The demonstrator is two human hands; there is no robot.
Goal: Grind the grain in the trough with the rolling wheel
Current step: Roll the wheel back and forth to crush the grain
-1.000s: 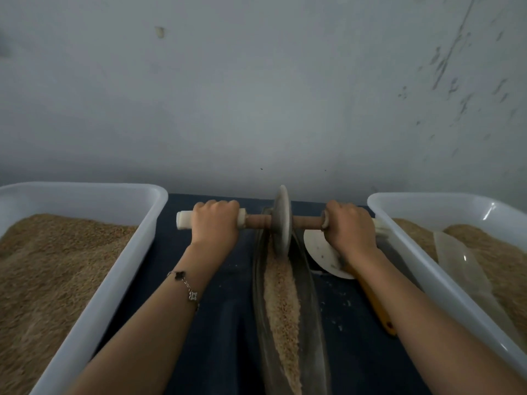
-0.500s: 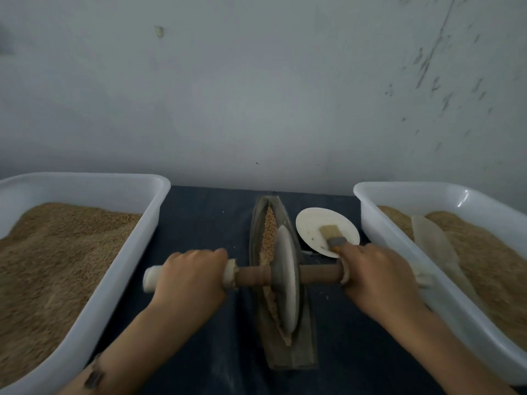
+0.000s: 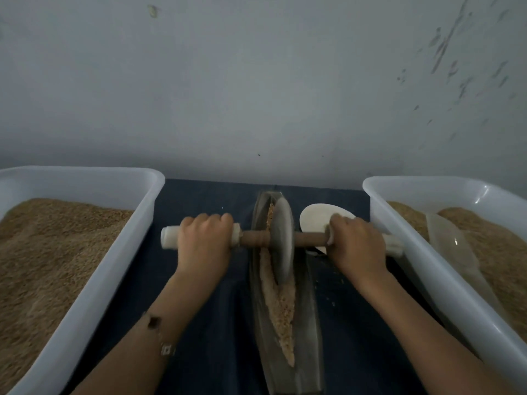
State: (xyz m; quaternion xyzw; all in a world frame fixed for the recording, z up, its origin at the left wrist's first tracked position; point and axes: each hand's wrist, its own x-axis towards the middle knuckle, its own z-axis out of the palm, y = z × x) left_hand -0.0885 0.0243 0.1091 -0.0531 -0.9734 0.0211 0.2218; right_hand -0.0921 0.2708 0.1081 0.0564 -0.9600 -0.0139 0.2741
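left hand [image 3: 204, 242] fingers [image 3: 209, 220] wrapped tight on white left grip of brown wooden axle [image 3: 309, 238] | right hand [image 3: 356, 243] fingers clamped on right grip | grey stone disc wheel [image 3: 281, 238] upright in long grey boat-shaped trough [image 3: 306, 309], far half | tan crushed grain [image 3: 281, 306] lies along trough, mostly near side | white plastic tubs [image 3: 85, 295] of grain flank it on dark blue table [image 3: 211, 323]

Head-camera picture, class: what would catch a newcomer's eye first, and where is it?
In the centre, both hands grip a wooden axle: the left hand and right hand hold the rolling wheel upright in the narrow trough, with crushed grain lying nearer the camera. Big white tubs of grain flank it: the left tub and the right tub.
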